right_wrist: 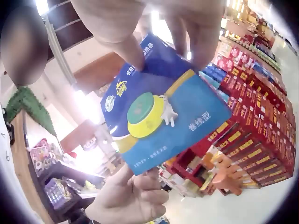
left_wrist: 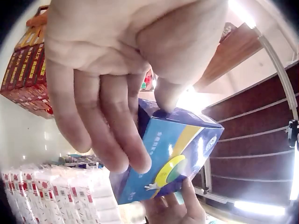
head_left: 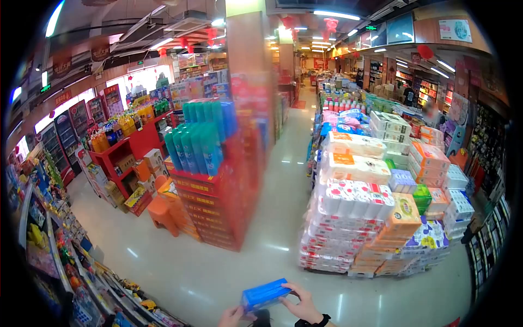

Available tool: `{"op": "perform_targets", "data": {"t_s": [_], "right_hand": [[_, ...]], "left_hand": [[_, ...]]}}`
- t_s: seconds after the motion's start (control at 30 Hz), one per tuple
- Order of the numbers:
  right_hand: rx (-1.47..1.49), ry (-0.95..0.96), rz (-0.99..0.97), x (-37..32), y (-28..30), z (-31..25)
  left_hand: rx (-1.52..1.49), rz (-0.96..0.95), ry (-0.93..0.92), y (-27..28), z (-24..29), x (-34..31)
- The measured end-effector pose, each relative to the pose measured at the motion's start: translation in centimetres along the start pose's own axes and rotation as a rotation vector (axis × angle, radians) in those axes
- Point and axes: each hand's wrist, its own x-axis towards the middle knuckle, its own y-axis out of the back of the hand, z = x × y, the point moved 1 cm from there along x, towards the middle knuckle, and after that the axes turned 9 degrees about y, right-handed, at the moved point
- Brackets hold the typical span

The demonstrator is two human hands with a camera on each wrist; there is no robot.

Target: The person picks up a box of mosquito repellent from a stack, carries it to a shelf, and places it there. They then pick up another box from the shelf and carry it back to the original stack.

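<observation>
A small blue cardboard box is held between both hands low in the head view. Its large face carries Chinese print and a picture of a yellow and green device, seen in the right wrist view. My left hand grips the box's left end; in the left wrist view its thumb presses one edge and its fingers lie along the side. At the opposite end my right hand pinches the box, thumb on the printed face and fingers on the far side. A dark band circles the right wrist.
Packs of tissue and toilet rolls are stacked high to the right. A red display of boxes topped with teal bottles stands ahead left, beside an orange stool. Shelves of small goods run along the left. A tiled aisle leads forward.
</observation>
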Motion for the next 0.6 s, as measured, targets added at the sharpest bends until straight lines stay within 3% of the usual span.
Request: {"op": "perform_targets", "data": {"t_s": [0.1, 0.13, 0.23, 0.27, 0.37, 0.4, 0.5, 0.6], "right_hand": [[0.094, -0.003, 0.021, 6.3, -1.1, 4.0], [0.126, 0.010, 0.025, 8.5, -1.2, 4.7], [-0.187, 0.073, 0.080, 15.7, -1.1, 5.7], [0.058, 0.024, 0.035, 18.0, -0.9, 7.1], [0.057, 0.002, 0.024, 24.6, -1.0, 10.7], [0.118, -0.122, 0.054, 26.3, -1.2, 11.8], [0.004, 0.061, 0.085, 31.7, -1.9, 14.8], [-0.022, 0.054, 0.086, 37.0, -2.0, 17.8]], "left_hand": [[0.261, 0.082, 0.241, 1.2, 2.9, 6.5], [0.001, -0.014, 0.256, 2.5, 1.4, 9.3], [-0.452, -0.156, 0.277, 4.8, -0.8, 18.6], [-0.435, -0.159, 0.245, 5.2, -0.6, 20.8], [-0.313, -0.168, 0.156, 8.1, 2.5, 28.2], [-0.251, -0.185, 0.145, 8.8, 3.2, 30.9], [-0.216, -0.164, 0.126, 9.7, 5.5, 36.6], [-0.255, -0.109, 0.180, 10.3, 8.7, 41.4]]}}
